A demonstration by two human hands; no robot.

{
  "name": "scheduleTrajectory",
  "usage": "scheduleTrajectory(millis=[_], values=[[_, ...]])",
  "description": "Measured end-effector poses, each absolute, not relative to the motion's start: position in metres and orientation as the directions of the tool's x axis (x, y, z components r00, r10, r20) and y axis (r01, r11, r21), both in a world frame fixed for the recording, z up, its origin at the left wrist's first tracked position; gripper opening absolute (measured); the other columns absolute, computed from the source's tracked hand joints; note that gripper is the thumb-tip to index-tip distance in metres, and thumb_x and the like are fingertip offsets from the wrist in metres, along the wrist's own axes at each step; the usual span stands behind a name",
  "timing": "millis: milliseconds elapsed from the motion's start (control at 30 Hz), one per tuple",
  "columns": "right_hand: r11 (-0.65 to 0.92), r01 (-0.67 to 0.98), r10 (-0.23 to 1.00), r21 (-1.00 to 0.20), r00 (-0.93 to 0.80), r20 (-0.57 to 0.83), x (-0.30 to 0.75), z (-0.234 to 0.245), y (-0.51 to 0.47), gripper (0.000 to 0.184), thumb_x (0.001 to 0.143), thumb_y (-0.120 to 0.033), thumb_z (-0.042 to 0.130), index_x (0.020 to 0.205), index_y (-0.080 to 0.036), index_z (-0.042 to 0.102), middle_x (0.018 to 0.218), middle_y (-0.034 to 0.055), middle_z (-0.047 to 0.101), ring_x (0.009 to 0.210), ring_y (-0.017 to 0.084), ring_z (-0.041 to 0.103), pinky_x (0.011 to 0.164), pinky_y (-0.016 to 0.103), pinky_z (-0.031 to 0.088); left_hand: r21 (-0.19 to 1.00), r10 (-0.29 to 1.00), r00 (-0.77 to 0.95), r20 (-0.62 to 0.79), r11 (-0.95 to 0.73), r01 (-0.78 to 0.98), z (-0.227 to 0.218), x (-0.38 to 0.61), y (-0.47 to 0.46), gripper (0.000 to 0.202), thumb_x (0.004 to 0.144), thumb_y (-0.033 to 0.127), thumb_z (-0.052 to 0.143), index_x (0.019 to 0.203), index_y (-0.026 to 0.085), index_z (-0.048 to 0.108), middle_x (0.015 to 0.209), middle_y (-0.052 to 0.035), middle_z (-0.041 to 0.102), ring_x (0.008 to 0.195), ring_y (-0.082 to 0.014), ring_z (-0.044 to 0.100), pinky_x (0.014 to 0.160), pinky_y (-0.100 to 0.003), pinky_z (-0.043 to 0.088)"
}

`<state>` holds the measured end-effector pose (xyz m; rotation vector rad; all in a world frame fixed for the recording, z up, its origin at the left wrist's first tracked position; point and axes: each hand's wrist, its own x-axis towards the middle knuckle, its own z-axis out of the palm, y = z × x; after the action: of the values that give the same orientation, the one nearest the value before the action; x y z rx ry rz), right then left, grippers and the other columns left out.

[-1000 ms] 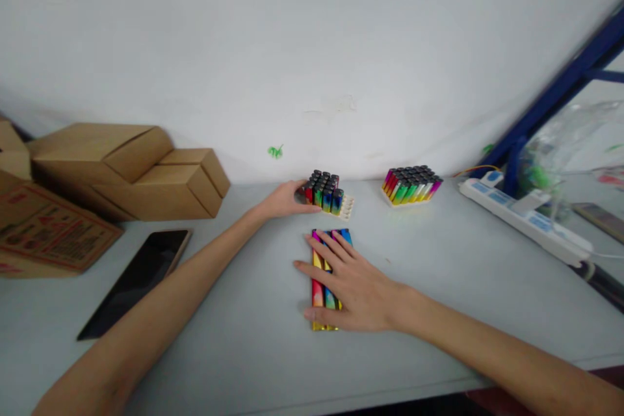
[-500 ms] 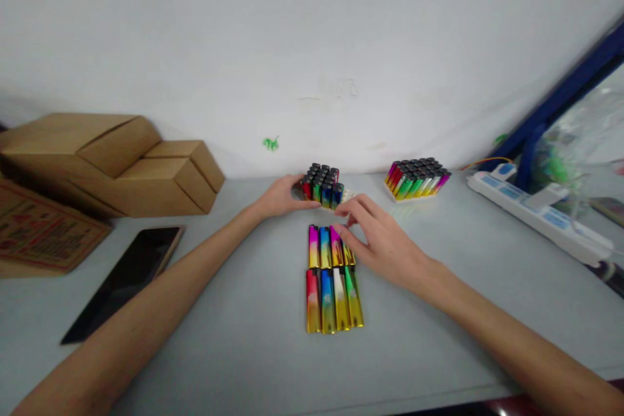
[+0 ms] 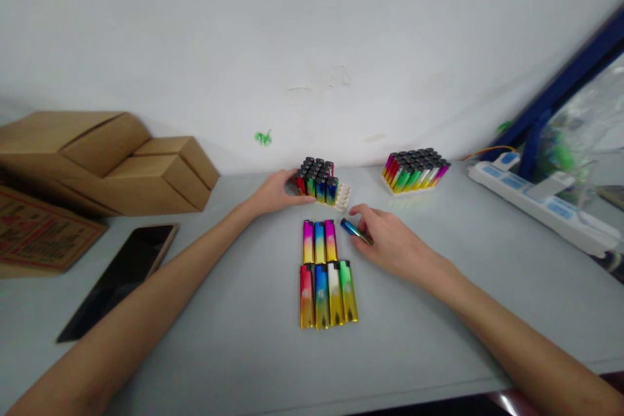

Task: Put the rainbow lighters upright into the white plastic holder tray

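Note:
My left hand [image 3: 273,194] curls around the left end of a white slotted tray [image 3: 343,196], thumb along its front. Lighters with black tops [image 3: 319,183] stand upright in that tray, and bare slots show at its right end. In my right hand [image 3: 390,238] a blue-and-gold lighter [image 3: 355,231] is pinched, tilted low over the table just right of the rows. Flat on the table lie two rows of shiny lighters: three in the far row [image 3: 319,242], several in the near row [image 3: 322,296].
A second tray full of upright lighters [image 3: 414,171] stands by the wall, right of centre. Farther right is a white power strip [image 3: 541,205]. Cardboard boxes [image 3: 97,162] and a dark phone [image 3: 121,279] occupy the left side of the table [image 3: 234,351].
My right hand has taken the rightmost lighter from the far row and drawn it slightly right. My left hand stays at the tray. The view has shifted a little.

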<state>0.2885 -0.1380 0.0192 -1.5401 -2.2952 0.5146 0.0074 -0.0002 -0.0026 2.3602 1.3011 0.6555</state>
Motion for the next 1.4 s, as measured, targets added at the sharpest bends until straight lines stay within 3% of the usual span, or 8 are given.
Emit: scheduleTrajectory(millis=[167, 267, 333, 433, 567, 767, 1167, 1400], values=[[0.431, 0.671, 0.880, -0.603, -0.460, 0.117, 0.300, 0.027, -0.132, 0.016, 0.097, -0.020, 0.061, 0.109, -0.015, 0.070, 0.100, 0.0108, 0.072, 0.085, 0.022, 0.068, 0.081, 0.036, 0.052, 0.514, 0.858, 0.461, 0.225, -0.507, 0.692, -0.004, 0.006, 0.000, 0.077, 0.071, 0.077, 0.077, 0.119, 0.017, 0.072, 0.113, -0.0108, 0.077, 0.102, -0.0345, 0.070, 0.095, -0.045, 0.055], [0.257, 0.372, 0.865, -0.892, -0.501, 0.041, 0.301, 0.035, -0.131, 0.020, 0.101, -0.032, 0.058, 0.114, -0.018, 0.065, 0.094, 0.0060, 0.072, 0.086, 0.020, 0.070, 0.080, 0.035, 0.055, 0.518, 0.844, 0.480, 0.239, -0.529, 0.672, -0.004, 0.006, 0.001, 0.074, 0.072, 0.076, 0.077, 0.117, 0.018, 0.072, 0.112, -0.0098, 0.077, 0.102, -0.0336, 0.070, 0.095, -0.044, 0.055], [0.107, 0.187, 0.849, -0.977, -0.528, -0.008, 0.300, 0.040, -0.132, 0.023, 0.102, -0.038, 0.058, 0.116, -0.020, 0.060, 0.089, 0.0025, 0.069, 0.083, 0.018, 0.068, 0.077, 0.033, 0.055, 0.515, 0.838, 0.488, 0.245, -0.539, 0.666, -0.004, 0.006, 0.001, 0.072, 0.073, 0.076, 0.077, 0.116, 0.019, 0.073, 0.110, -0.0092, 0.077, 0.101, -0.0330, 0.071, 0.093, -0.043, 0.056], [-0.071, 0.028, 0.851, -0.997, -0.519, -0.075, 0.295, 0.042, -0.133, 0.028, 0.100, -0.048, 0.061, 0.113, -0.023, 0.056, 0.091, -0.0003, 0.065, 0.064, 0.011, 0.053, 0.062, 0.027, 0.045, 0.512, 0.841, 0.483, 0.245, -0.535, 0.672, -0.004, 0.007, 0.001, 0.073, 0.073, 0.077, 0.075, 0.115, 0.019, 0.073, 0.109, -0.0099, 0.077, 0.101, -0.0338, 0.071, 0.092, -0.044, 0.056], [-0.193, -0.127, 0.875, -0.973, -0.471, -0.112, 0.286, 0.038, -0.133, 0.043, 0.102, -0.065, 0.048, 0.100, -0.022, 0.056, 0.065, -0.0072, 0.045, 0.054, 0.011, 0.031, 0.054, 0.024, 0.030, 0.507, 0.851, 0.471, 0.232, -0.519, 0.688, -0.003, 0.007, 0.000, 0.077, 0.071, 0.080, 0.074, 0.115, 0.017, 0.073, 0.109, -0.0117, 0.077, 0.100, -0.0357, 0.070, 0.092, -0.046, 0.056], [-0.244, -0.141, 0.906, -0.959, -0.385, -0.175, 0.277, 0.033, -0.133, 0.053, 0.097, -0.063, 0.040, 0.063, -0.023, 0.040, 0.057, -0.0067, 0.027, 0.051, 0.011, 0.022, 0.051, 0.026, 0.020, 0.512, 0.846, 0.481, 0.229, -0.525, 0.680, -0.002, 0.007, 0.000, 0.079, 0.073, 0.079, 0.074, 0.121, 0.017, 0.072, 0.114, -0.0113, 0.077, 0.102, -0.0352, 0.070, 0.094, -0.046, 0.055], [-0.251, -0.016, 0.932, -0.968, -0.274, -0.237, 0.273, 0.041, -0.142, 0.041, 0.096, -0.045, 0.031, 0.061, -0.024, 0.033, 0.052, -0.0065, 0.027, 0.048, 0.011, 0.018, 0.048, 0.027, 0.016, 0.510, 0.852, 0.469, 0.232, -0.517, 0.688, -0.002, 0.006, 0.000, 0.079, 0.072, 0.079, 0.074, 0.119, 0.016, 0.072, 0.114, -0.0115, 0.077, 0.102, -0.0348, 0.071, 0.097, -0.045, 0.055], [-0.329, -0.043, 0.893, -0.943, -0.340, -0.296, 0.274, 0.043, -0.138, 0.051, 0.101, -0.055, 0.030, 0.062, -0.023, 0.035, 0.055, -0.0077, 0.025, 0.050, 0.010, 0.013, 0.049, 0.027, 0.011, 0.501, 0.860, 0.451, 0.237, -0.506, 0.702, -0.001, 0.006, 0.000, 0.073, 0.071, 0.077, 0.075, 0.112, 0.016, 0.072, 0.109, -0.0103, 0.077, 0.099, -0.0342, 0.071, 0.094, -0.044, 0.056]])
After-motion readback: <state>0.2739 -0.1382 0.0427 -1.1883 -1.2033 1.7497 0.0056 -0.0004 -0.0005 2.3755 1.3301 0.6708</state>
